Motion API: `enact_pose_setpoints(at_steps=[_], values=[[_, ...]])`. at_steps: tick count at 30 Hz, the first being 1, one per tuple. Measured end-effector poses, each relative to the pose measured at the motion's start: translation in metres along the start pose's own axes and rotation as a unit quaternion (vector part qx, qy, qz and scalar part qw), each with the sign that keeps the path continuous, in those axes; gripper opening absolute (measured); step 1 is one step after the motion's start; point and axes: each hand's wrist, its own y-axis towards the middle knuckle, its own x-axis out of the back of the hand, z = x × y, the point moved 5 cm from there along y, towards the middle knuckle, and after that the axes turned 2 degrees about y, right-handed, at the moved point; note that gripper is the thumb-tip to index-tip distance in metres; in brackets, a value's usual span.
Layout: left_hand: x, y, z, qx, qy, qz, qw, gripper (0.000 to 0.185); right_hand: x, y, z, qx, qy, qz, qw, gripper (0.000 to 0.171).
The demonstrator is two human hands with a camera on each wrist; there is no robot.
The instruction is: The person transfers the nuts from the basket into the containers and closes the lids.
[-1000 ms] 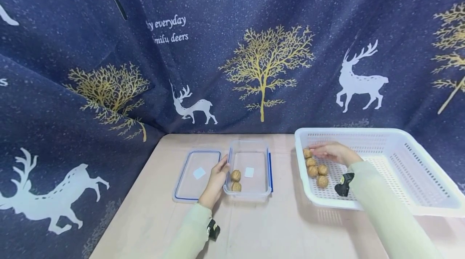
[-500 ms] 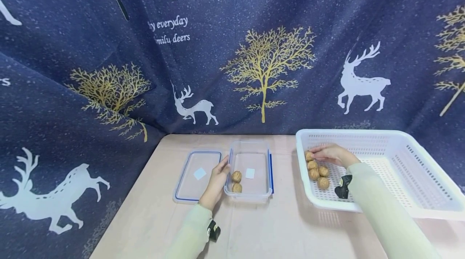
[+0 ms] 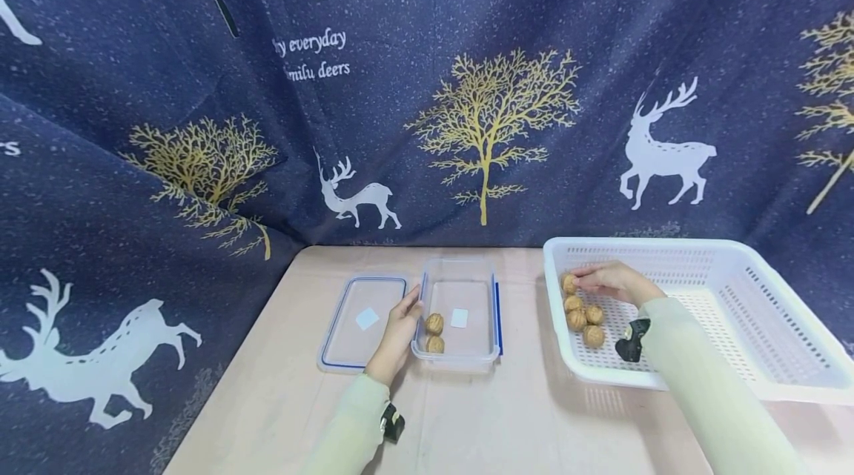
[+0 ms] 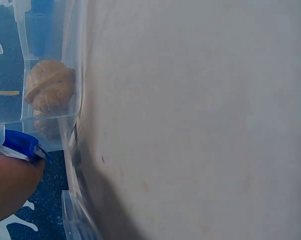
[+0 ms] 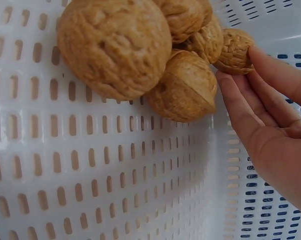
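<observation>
In the head view my left hand [image 3: 398, 330] rests along the left side of a clear plastic food container [image 3: 470, 359], its fingers fairly straight. Part of that hand shows beside a blue clip [image 4: 21, 143] in the left wrist view. Two walnuts [image 3: 434, 324] lie inside the container by its left wall. My right hand [image 3: 610, 281] reaches into a white perforated basket [image 3: 707, 379] and pinches a walnut [image 5: 235, 51] between thumb and fingers, near the basket's left wall. Several other walnuts [image 5: 115, 47] lie close to it on the basket floor.
Left of the container, a clear lid [image 3: 353, 330] with a blue seal lies flat on the pale tablecloth [image 3: 507, 416]. A dark blue cloth [image 3: 427, 186] printed with deer and trees hangs behind the table. The basket's wall stands between the right hand and the container.
My right fingers have closed on the walnut at the basket's far left, and it has shifted slightly away from the others. The left hand stays at the container.
</observation>
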Motion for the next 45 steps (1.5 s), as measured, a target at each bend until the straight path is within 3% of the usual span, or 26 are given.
enact_pose_setpoints(at_steps=[6,14,26,30,36,40,45], values=[[0.0,-0.002,0.0,-0.004,-0.004,0.004,1.0,0.047,0.002,0.0,0.002,0.001,0.014,0.001,1.0,0.043],[-0.001,-0.024,-0.032,0.002,-0.007,0.013,0.9999,0.047,0.006,0.002,0.005,0.009,0.042,0.002,0.999,0.041],[-0.001,-0.023,-0.032,0.001,-0.006,0.021,0.9998,0.048,0.01,-0.003,0.02,0.025,0.107,0.0,0.994,0.034],[-0.001,-0.022,-0.031,0.002,-0.005,0.021,0.9998,0.048,0.01,-0.004,0.026,0.033,0.125,-0.002,0.992,0.036],[0.001,-0.01,-0.016,-0.002,-0.008,0.015,0.9999,0.047,0.009,-0.005,0.036,0.043,0.148,-0.006,0.988,0.021],[0.001,-0.002,-0.003,-0.003,-0.009,0.008,0.9999,0.047,0.008,-0.005,0.044,0.047,0.172,-0.011,0.984,0.026],[0.002,0.0,0.001,0.0,-0.003,0.005,1.0,0.048,0.007,-0.007,0.055,0.047,0.187,-0.031,0.981,0.026]])
